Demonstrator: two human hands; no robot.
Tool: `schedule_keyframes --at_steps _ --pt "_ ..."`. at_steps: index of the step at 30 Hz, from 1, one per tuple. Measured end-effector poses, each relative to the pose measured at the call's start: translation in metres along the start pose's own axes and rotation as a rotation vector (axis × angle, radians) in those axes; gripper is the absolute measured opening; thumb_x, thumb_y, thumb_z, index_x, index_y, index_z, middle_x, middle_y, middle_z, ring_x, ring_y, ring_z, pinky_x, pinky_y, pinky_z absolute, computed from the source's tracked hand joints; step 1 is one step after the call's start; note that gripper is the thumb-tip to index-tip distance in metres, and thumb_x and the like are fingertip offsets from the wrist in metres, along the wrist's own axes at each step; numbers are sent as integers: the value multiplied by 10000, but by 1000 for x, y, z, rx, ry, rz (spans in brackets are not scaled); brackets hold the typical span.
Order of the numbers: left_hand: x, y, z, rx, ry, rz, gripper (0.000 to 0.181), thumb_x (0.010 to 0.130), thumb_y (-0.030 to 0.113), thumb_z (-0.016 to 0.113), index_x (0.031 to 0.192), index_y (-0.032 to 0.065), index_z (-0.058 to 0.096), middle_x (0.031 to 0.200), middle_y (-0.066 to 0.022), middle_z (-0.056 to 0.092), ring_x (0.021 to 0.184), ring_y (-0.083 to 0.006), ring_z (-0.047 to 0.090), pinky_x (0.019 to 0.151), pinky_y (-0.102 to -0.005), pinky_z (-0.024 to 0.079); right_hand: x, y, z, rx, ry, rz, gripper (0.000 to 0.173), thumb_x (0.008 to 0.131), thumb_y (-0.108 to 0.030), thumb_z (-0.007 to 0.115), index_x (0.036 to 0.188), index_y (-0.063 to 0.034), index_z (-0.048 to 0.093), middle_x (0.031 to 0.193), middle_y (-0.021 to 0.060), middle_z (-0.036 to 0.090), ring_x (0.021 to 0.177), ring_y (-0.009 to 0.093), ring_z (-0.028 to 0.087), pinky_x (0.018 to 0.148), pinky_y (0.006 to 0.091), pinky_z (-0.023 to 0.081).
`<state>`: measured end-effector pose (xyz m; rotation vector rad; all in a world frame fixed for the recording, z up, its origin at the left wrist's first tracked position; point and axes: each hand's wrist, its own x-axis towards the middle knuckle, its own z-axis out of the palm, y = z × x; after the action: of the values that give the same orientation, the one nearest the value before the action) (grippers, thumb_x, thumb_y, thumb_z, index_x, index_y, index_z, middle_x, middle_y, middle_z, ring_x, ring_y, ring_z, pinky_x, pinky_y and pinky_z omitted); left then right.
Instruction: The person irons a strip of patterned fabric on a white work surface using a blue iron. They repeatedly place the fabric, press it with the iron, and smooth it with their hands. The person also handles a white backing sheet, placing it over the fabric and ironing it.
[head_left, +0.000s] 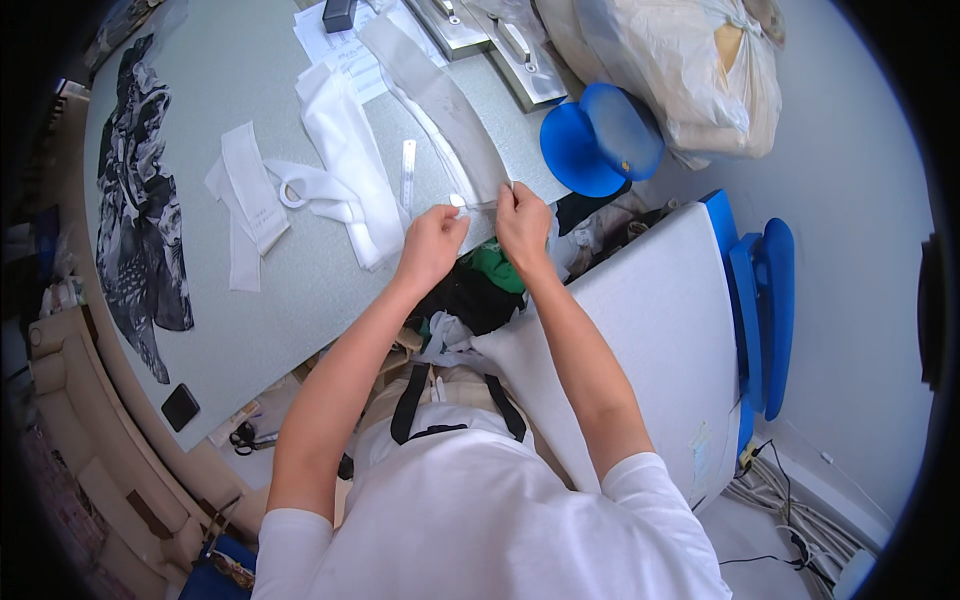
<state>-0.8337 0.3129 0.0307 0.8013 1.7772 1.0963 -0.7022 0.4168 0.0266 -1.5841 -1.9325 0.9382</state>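
Note:
A long grey fabric strip (450, 97), with white material along its left side, runs down the table (315, 300) to the near edge. My right hand (523, 225) pinches the strip's near right corner between thumb and finger. Beside its near left corner is my left hand (435, 244), fingers curled close to a small white piece (457, 200); whether it grips anything is not clear. A metal ruler (408, 176) lies left of the strip. Further left are a folded white cloth (349, 165), a white tape roll (291, 193) and pale fabric pieces bearing writing (251, 187).
Metal boxes with handles (525, 67) stand at the back, near papers (345, 56). Blue round objects (600, 139) sit at the table's right edge below a stuffed plastic bag (690, 82). A black-and-white patterned cloth (142, 210) and a black phone-like object (180, 407) lie left. A white padded board (645, 322) is at right.

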Motion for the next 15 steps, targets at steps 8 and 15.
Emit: schedule_keyframes --at_steps 8,15 --pt "53 33 -23 -404 318 -125 278 948 191 689 1016 -78 692 897 -140 723 790 -235 685 714 -363 521 -29 -38 -18 846 -604 489 174 998 -138 656 1033 30 688 875 89 756 646 131 678 571 246 551" --pt "-11 -1 -127 -64 523 21 154 930 61 636 995 -77 652 922 -88 708 791 -156 627 714 -333 500 17 19 -9 -113 5 -100 258 881 -225 730 1040 -22 740 943 175 726 891 366 706 799 452 560"
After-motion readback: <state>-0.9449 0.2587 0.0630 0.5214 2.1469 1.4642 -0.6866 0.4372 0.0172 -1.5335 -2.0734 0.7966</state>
